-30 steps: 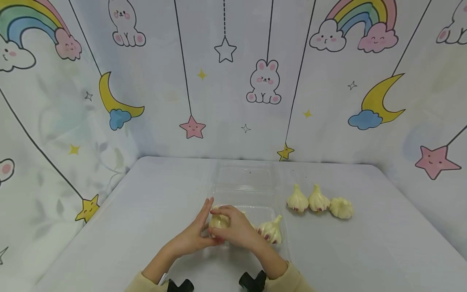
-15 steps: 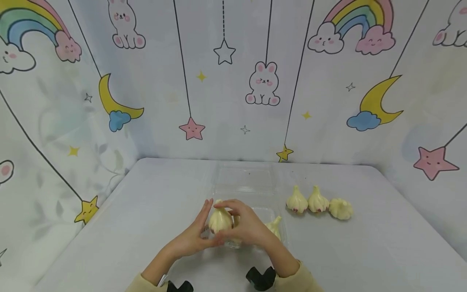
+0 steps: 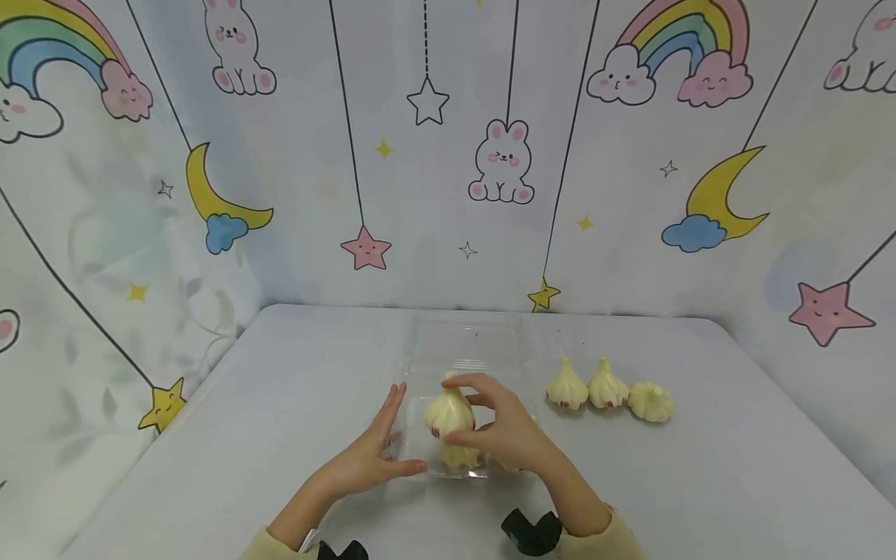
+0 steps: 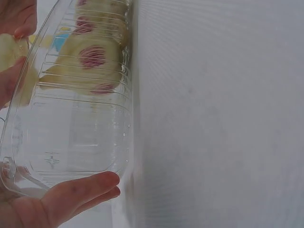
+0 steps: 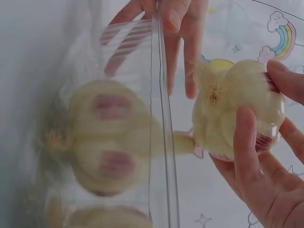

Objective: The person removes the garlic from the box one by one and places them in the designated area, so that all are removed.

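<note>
My right hand (image 3: 507,424) grips a pale garlic bulb (image 3: 448,412) by its neck and side, thumb low and fingers on top, above the clear plastic clamshell box (image 4: 71,137). The bulb's root end shows in the right wrist view, close beside the rim. At the box's left end, my left hand (image 3: 360,463) stays spread, fingers and thumb straight; in the left wrist view its fingers (image 4: 88,185) lie along the end wall. Other garlic bulbs (image 5: 109,137) with purple patches sit inside the box, partly hidden behind the held one and my right hand.
The box's lid (image 3: 465,342) lies folded back behind its base. To the right, 3 more garlic bulbs (image 3: 607,385) stand in a row on the white table (image 3: 700,467). A cartoon-printed cloth (image 3: 301,155) encloses the back and sides.
My right hand has drawn the garlic bulb up and to the right, away from my left hand. My left hand stays about where it was, at the box's left end.
</note>
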Demonstrator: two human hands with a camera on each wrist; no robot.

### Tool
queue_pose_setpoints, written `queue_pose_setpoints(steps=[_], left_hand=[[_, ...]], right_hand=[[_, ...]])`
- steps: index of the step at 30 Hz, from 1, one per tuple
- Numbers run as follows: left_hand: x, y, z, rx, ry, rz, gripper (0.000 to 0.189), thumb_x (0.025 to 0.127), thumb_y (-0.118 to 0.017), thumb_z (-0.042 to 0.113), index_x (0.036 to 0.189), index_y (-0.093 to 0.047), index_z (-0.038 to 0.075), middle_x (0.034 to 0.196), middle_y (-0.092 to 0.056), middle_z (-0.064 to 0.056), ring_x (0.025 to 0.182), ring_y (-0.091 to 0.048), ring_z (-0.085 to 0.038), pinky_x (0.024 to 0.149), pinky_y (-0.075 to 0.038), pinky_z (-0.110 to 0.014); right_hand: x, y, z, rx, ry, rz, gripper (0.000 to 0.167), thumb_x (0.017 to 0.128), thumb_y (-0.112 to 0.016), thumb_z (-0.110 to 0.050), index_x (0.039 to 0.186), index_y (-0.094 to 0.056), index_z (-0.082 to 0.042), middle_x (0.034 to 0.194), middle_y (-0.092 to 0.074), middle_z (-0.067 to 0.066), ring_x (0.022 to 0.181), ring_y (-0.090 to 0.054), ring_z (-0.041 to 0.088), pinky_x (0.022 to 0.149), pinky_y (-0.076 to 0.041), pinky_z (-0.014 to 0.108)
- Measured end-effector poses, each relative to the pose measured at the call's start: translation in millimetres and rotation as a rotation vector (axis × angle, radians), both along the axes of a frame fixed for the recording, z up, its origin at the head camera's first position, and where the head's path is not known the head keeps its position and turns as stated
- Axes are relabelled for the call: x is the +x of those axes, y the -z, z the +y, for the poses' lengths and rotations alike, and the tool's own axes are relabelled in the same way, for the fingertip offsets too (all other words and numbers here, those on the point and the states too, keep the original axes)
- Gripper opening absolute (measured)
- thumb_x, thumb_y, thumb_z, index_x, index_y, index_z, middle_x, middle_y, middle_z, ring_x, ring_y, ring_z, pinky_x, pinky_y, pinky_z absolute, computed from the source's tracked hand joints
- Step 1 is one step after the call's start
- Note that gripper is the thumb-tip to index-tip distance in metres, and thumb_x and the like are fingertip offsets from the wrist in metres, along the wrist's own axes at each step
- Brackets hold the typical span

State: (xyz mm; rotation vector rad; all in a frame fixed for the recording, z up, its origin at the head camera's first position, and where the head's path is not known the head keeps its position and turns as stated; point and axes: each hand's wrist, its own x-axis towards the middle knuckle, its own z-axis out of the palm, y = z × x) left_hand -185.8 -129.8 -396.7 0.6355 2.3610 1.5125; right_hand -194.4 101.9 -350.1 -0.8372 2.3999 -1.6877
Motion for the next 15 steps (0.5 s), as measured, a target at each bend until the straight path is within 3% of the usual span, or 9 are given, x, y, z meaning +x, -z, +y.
queue_pose_setpoints(steps=[15], left_hand=[[-0.1,1.7,-0.5,-0.008,0.0,0.012,0.106,0.079,-0.073,0.023,0.147,0.009,0.019,0.148,0.02,-0.02,0.126,-0.021,-0.053,0.099,-0.028,-0.055]], right_hand=[[1.1,-4.6,34.7,0.009,0.043,0.004,0.06,0.075,-0.076,-0.018,0.128,-0.048,-0.018,0.136,-0.04,0.008,0.117,-0.045,0.039,0.07,-0.053,0.027]])
